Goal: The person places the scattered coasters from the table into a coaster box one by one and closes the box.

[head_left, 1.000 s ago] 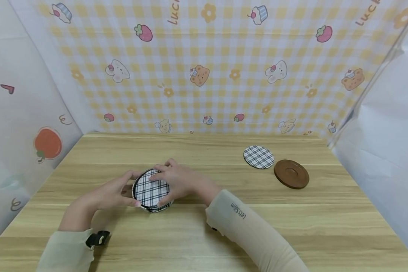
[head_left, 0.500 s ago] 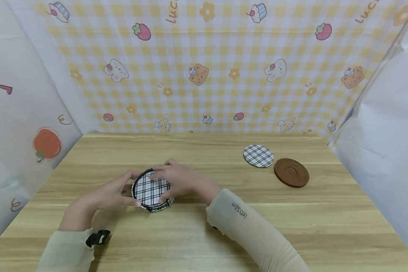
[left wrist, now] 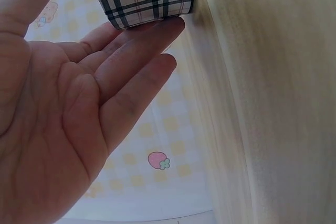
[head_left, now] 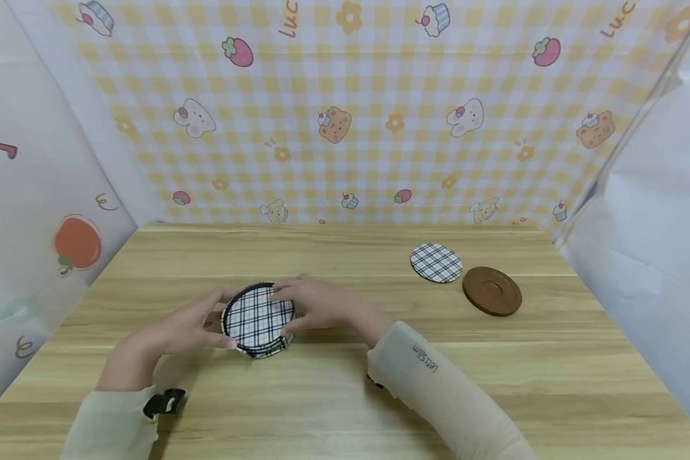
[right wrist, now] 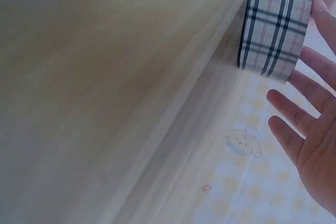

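Observation:
A round plaid coaster holder stands on the table at left of centre in the head view. Inside its dark rim lies a black-and-white plaid coaster, facing up. My left hand holds the holder's left side, thumb at the front and fingers behind. From the right, my right hand touches the rim with thumb and forefinger, its fingers spread. In the right wrist view the lower fingers stand apart from the plaid wall. The left wrist view shows the left fingertips against the wall's edge.
Farther back on the right, a loose plaid coaster lies flat on the wooden table. Beside it is a brown round disc with a ringed centre. A yellow checked sheet covers the back wall.
My right hand has drawn back to the right, off the top of the coaster to the holder's rim, uncovering more of the coaster. The left hand has stayed in place.

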`<state>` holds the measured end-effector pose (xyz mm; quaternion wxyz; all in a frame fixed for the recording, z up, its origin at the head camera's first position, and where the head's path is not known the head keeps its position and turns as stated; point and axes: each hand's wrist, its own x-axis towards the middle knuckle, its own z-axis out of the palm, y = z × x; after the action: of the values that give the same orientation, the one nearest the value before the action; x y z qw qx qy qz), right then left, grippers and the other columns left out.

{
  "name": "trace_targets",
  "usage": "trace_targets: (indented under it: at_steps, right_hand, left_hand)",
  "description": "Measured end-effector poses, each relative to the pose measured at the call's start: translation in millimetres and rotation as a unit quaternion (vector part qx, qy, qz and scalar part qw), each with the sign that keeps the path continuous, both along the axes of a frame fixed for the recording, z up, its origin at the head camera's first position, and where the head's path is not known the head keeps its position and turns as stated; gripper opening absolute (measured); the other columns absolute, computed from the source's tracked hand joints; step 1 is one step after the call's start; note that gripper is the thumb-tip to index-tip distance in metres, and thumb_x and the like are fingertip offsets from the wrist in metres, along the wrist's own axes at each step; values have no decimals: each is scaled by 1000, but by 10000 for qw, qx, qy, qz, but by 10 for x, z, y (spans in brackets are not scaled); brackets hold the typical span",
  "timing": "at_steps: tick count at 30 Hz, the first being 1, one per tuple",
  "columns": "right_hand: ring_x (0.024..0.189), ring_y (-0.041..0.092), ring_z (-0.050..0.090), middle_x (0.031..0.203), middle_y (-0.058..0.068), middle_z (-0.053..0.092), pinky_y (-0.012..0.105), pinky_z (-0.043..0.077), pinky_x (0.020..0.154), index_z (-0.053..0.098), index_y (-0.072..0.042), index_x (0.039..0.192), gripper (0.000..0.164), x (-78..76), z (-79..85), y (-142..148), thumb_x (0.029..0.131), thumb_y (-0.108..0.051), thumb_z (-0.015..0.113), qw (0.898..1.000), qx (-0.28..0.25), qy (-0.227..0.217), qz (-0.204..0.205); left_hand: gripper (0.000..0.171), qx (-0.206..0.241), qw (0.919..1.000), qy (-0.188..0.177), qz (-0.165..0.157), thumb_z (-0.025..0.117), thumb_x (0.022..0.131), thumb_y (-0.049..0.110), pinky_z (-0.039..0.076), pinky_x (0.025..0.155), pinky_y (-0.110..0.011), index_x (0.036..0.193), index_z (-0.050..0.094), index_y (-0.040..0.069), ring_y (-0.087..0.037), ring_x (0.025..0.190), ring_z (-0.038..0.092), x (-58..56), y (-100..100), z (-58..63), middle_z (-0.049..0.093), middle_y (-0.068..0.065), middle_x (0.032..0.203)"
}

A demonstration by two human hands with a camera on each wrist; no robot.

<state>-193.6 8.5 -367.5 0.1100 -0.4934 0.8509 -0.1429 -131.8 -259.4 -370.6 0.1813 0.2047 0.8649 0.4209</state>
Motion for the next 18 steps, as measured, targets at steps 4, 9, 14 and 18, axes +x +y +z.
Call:
trace_targets:
  at_steps: [4,9,14,18]
  right_hand:
    - [147,25,37,157,9,41,40,26,125,50,-11,145,64,-8,-5,164,91,-37,72,9992,-220,-282,-169]
    - [149,27,34,159,10,38,42,28,124,49,-11,146,64,-48,-29,433,92,-35,71,9962,-354,-508,-608]
    - [148,29,34,159,11,38,46,29,123,50,-11,146,64,-107,-7,714,92,-38,70,9941,-333,-426,-939]
    - [149,31,33,160,13,36,50,29,122,48,-10,146,64,-152,12,956,92,-38,70,9916,-338,-395,-1185]
  left_hand:
    - [83,15,10000,-29,12,79,84,17,50,102,-55,144,28,-6,-59,134,39,3,-1,-7,31,-33,152]
    - [83,39,10000,-46,-42,78,84,17,49,103,-56,145,27,-6,-60,135,37,-3,4,-23,31,-33,152]
    - [86,-126,9999,9,21,79,84,22,49,102,-58,146,26,-5,-59,133,40,-10,-22,-34,32,-33,151]
    - [90,-319,9993,138,103,79,84,28,38,107,-68,150,26,-2,-58,134,39,-3,-20,-27,34,-32,152]
